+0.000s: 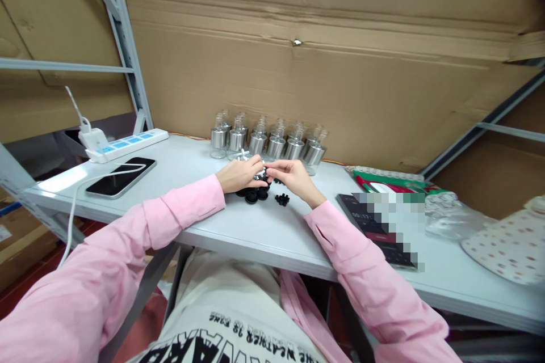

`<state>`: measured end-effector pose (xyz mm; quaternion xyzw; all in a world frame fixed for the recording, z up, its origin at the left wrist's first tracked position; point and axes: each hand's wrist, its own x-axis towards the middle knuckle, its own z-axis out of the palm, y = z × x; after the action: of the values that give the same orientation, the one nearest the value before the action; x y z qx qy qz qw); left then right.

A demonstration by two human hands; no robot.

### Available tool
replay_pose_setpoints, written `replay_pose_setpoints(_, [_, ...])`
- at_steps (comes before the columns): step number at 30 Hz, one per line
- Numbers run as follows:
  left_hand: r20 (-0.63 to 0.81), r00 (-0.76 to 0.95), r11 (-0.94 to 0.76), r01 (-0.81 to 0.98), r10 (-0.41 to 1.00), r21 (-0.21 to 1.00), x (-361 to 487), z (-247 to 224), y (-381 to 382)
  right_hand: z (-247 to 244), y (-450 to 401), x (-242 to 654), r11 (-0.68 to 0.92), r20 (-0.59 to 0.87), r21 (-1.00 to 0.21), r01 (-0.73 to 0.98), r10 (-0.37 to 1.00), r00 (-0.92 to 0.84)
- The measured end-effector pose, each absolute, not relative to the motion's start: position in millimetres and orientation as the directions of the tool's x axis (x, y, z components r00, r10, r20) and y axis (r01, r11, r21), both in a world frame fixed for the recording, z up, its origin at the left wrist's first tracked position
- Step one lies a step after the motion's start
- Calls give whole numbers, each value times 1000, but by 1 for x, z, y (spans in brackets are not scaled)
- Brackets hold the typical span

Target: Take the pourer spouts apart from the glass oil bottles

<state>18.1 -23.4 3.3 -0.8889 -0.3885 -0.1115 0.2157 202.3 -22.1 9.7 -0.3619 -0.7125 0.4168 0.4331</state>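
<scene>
My left hand [242,174] rests at the middle of the table, its fingers curled over small black and white parts. My right hand [293,177] meets it from the right, thumb and fingertips pinched on something too small to make out. Round black caps [251,196] lie partly under my left hand. A small cluster of black pieces [282,199] sits below my right hand. Behind both hands stand several glass bottles [276,140] with silver metal bands, upright in rows.
On the left of the table [255,238] are a phone [121,177], a white power strip [131,144] and a cable. To the right lie a dark device [366,218], a green and red packet [395,180] and a dotted cloth [506,244]. Cardboard [319,85] stands behind.
</scene>
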Motion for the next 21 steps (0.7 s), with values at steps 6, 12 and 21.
replay_pose_setpoints(6, [368,656,-612,752,659,-245,18,5,-23,11,-23,202,381,307,-908,175,888,-343])
replay_pose_setpoints(12, [374,651,-635,750,660,-186,17,6,-24,9,-22,202,343,280,-933,108,881,-382])
replay_pose_setpoints(21, [384,652,-658,741,654,-137,18,4,-25,5,-21,200,343,290,-936,73,874,-389])
